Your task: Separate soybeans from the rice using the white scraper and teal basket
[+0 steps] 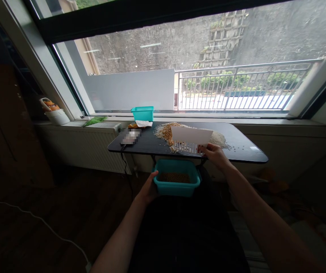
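While the left hand [148, 187] gripped the tub [177, 189], the right hand [215, 154], pinching the card [191, 135], needed a light, steady hold.

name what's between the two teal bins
In the head view, the black table, carrying a small white sheet and grains, separates the far bin from the near bin.

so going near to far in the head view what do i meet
Turquoise rectangular plastic tub of brown grains in the left hand → flat white slotted sheet in the right hand → smaller-looking turquoise tub by the window → grey metal railing outside → rough grey wall
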{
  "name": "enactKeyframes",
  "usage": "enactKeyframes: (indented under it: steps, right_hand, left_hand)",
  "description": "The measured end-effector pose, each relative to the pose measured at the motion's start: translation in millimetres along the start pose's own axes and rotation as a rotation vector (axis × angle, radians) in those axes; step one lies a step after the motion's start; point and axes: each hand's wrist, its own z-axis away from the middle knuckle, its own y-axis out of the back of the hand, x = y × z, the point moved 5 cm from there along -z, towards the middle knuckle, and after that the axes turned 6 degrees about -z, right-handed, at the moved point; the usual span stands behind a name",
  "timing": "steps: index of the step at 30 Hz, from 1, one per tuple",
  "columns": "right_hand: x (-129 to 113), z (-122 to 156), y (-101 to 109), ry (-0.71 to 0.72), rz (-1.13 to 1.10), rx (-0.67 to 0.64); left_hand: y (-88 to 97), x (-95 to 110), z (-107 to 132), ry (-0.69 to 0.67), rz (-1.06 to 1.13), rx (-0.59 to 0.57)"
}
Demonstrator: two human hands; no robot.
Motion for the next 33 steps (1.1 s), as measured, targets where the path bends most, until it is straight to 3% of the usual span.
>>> enactKeyframes:
  steps: [33]
  right_hand:
    - [-2.0, 13.8, 0.0, -0.068, -0.076, 0.000]
  left_hand:
    - [3.0, -0.3, -2.1, -0.005, 0.021, -0.014]
